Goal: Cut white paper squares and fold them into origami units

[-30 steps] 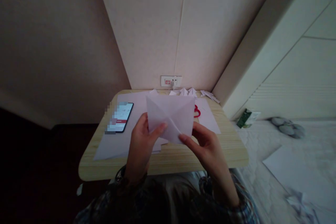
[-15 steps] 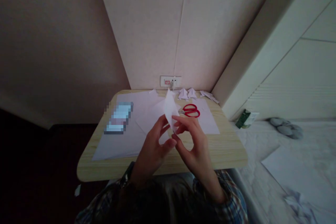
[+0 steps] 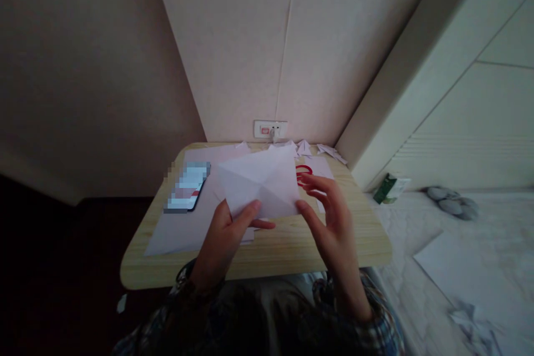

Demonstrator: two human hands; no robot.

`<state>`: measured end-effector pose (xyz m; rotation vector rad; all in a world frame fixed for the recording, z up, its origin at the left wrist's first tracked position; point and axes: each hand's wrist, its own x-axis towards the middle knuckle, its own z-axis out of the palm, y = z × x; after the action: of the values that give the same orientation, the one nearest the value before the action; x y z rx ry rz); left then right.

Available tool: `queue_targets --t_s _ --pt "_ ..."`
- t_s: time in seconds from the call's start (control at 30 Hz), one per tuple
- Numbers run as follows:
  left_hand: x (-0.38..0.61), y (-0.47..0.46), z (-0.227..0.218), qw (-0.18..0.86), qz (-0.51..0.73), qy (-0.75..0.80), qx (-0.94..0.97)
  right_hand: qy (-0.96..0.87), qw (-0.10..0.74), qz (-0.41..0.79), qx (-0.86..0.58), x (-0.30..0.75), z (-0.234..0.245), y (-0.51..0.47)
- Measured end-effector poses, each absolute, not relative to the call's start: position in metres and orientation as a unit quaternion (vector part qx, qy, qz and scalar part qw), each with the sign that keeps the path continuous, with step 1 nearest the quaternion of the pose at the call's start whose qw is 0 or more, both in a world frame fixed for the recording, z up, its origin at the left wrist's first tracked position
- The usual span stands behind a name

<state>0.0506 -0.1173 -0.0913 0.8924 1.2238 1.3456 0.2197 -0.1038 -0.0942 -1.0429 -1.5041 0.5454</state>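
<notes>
A creased white sheet of paper (image 3: 261,178) is held up above the table, its broad face toward me and fold lines crossing it. My left hand (image 3: 227,239) grips its lower left edge, thumb on the front and fingers behind. At the lower right corner is my right hand (image 3: 336,222), fingers spread and curved; its thumb tip is at the corner, and whether it touches I cannot tell. Red-handled scissors (image 3: 304,168) lie behind the sheet, partly hidden by the paper and my right fingers.
On the wooden table (image 3: 167,270) lie a large white sheet (image 3: 179,233), a phone (image 3: 189,186) and another sheet (image 3: 319,167). Folded paper pieces (image 3: 304,148) line the back edge below a wall socket (image 3: 270,129). At right, a bed (image 3: 400,228) holds a green-white box (image 3: 391,188) and papers.
The paper has turned from edge-on to face me. My right hand has moved right, its fingers opening off the sheet; my left hand has shifted slightly left, keeping its grip.
</notes>
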Motion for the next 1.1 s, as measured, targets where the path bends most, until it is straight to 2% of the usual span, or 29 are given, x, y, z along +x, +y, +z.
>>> queue_targets --t_s 0.2,0.63,0.83,1.1 --pt "0.054 -0.119 -0.084 0.495 0.560 0.531 0.399 -0.607 0.580 0.295 -0.456 0.214 -0.099 -0.107" --pt "0.067 -0.127 -0.068 0.444 0.590 0.542 0.400 -0.653 0.608 0.133 -0.432 0.207 -0.093 -0.113" --pt "0.064 -0.124 -0.073 0.413 0.582 0.561 0.419 -0.669 0.612 0.101 -0.411 0.204 -0.093 -0.116" --pt "0.065 -0.124 -0.071 0.368 0.582 0.563 0.457 -0.673 0.601 0.121 -0.414 0.202 -0.092 -0.117"
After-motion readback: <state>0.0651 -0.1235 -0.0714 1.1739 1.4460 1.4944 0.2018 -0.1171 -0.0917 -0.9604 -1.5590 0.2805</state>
